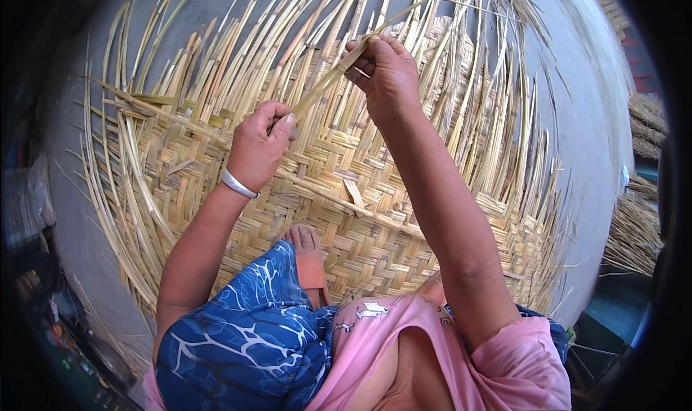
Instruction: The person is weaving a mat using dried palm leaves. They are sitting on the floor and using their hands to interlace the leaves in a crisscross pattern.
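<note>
A flat, pale reed strip is stretched slantwise between my two hands, above a half-woven reed mat. My left hand, with a silvery bangle at the wrist, pinches the strip's lower end between thumb and fingers. Higher and to the right, my right hand grips the strip between thumb and forefinger. Beyond that hand the strip's thin tail runs on toward the upper right. Long loose reeds fan out from the mat's far edge, partly behind both hands.
A thin reed rod lies across the weave, with a loose chip beside it. My sandalled foot rests on the mat. Grey floor surrounds it. Bundles of dry stalks stand at the right; dark clutter lies left.
</note>
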### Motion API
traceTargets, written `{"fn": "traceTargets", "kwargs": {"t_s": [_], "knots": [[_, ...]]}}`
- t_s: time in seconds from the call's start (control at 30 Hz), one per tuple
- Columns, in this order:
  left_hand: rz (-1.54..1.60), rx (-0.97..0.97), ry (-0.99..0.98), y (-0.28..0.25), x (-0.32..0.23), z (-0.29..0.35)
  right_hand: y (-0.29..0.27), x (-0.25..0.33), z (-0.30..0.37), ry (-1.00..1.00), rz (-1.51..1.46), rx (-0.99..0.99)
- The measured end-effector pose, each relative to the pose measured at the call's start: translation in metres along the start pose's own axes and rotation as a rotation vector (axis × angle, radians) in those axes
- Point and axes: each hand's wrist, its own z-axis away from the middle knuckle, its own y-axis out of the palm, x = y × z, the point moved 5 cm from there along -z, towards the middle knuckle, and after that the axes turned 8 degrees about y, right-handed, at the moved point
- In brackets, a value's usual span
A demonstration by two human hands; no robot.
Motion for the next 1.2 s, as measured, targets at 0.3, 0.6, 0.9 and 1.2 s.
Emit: {"fn": "traceTargets", "kwargs": {"t_s": [0.3, 0.6, 0.9, 1.2], "knots": [[-0.238, 0.036, 0.089, 0.001, -0.029, -0.018, 0.012, -0.021, 0.020, -0.096, 0.193, 0.034], [-0.214, -0.021, 0.055, 0.003, -0.018, -0.016, 0.014, -0.062, 0.045, 0.105, 0.122, 0.054], [-0.092, 0.052, -0.031, 0.012, -0.001, -0.008, 0.003, -0.089, 0.052, 0.219, 0.101, 0.158], [-0.249, 0.054, 0.091, 0.020, 0.001, -0.010, -0.007, -0.087, 0.050, 0.308, -0.085, 0.046]]}}
